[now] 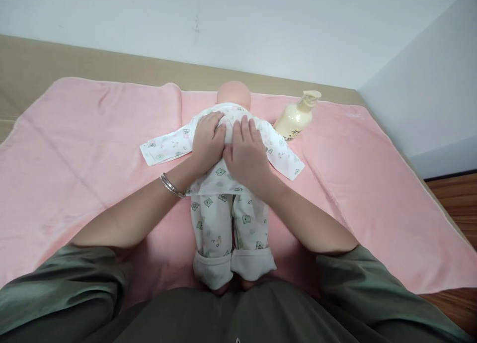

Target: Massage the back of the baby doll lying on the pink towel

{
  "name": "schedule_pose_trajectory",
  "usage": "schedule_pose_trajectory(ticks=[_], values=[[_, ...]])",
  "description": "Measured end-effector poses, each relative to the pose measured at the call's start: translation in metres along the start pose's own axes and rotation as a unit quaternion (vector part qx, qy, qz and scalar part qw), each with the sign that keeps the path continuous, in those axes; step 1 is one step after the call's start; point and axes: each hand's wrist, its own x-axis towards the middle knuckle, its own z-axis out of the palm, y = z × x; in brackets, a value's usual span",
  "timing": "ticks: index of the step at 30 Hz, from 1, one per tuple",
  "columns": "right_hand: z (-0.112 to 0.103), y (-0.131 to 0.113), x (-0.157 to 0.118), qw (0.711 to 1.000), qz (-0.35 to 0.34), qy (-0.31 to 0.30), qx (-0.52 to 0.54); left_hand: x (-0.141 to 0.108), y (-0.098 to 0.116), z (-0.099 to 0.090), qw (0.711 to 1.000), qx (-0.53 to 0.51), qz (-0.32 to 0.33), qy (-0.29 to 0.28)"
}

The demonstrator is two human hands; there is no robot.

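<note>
White-clad doll (220, 180) | beneath left hand (208, 138), right hand (247, 156) | both touching

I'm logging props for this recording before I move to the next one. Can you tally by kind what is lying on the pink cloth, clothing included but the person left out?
Doll: 1
Printed garments: 2 (top and trousers, both worn by the doll)
Pump bottle: 1
Total: 4

White green-printed clothes (214, 186), pink blanket (93, 149)
</note>
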Motion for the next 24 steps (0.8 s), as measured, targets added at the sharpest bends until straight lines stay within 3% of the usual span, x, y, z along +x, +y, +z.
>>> schedule_pose_trajectory(ticks=[2,5,9,12,16,19,24], values=[[0.000,-0.008,-0.008,1.000,-0.020,-0.007,-0.012,0.000,0.000,0.000,1.000,-0.003,-0.005,0.001],[-0.002,-0.002,0.000,0.999,-0.029,-0.033,-0.001,0.000,-0.001,0.000,1.000,-0.004,-0.007,0.004],[-0.006,0.022,0.029,0.996,0.033,-0.059,0.051,0.001,-0.002,0.000,1.000,-0.001,0.004,0.004],[-0.007,0.029,0.035,0.996,0.054,-0.046,0.056,0.001,-0.001,0.000,1.000,0.000,0.006,0.002],[-0.003,0.012,0.014,0.999,0.045,-0.018,0.017,0.000,-0.002,0.001,1.000,-0.001,0.005,0.006],[-0.002,-0.005,-0.004,1.000,0.002,-0.018,-0.015,0.000,-0.002,0.000,1.000,0.001,0.003,0.006],[-0.004,0.005,0.013,0.999,-0.023,-0.044,0.014,0.001,0.002,-0.001,0.999,0.041,0.013,-0.012]])
